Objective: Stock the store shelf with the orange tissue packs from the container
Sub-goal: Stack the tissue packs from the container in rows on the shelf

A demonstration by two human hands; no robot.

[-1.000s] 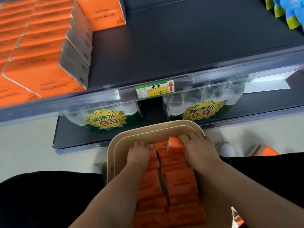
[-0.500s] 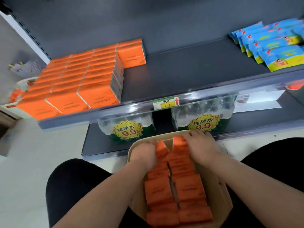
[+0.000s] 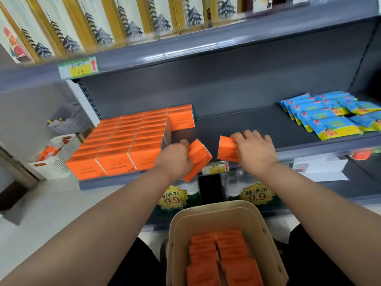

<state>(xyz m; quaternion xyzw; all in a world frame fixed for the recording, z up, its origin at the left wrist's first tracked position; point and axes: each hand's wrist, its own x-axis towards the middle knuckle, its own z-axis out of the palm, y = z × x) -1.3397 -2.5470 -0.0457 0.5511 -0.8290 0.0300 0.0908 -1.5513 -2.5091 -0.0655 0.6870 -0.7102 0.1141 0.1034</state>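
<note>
My left hand [image 3: 175,159] grips one orange tissue pack [image 3: 198,157], tilted, at the front edge of the grey middle shelf [image 3: 237,129]. My right hand [image 3: 255,149] grips a second orange pack [image 3: 226,149] just to the right of it, over the shelf's front lip. On the shelf's left part stands a block of stocked orange packs [image 3: 127,141] in rows. Below, on my lap, the beige container [image 3: 177,244] holds several more orange packs [image 3: 222,256].
Blue and yellow sachets [image 3: 329,116] lie on the shelf's right end. Bare shelf lies between them and the orange block. Bottled water with 9.9 stickers [image 3: 255,196] fills the lower shelf. Boxes with pagoda prints [image 3: 132,27] line the top shelf. A white crate [image 3: 55,157] sits on the floor at left.
Both hands have lifted out of the container, each with an orange pack, and risen to the middle shelf's front edge. My head has tilted up, showing the top shelf.
</note>
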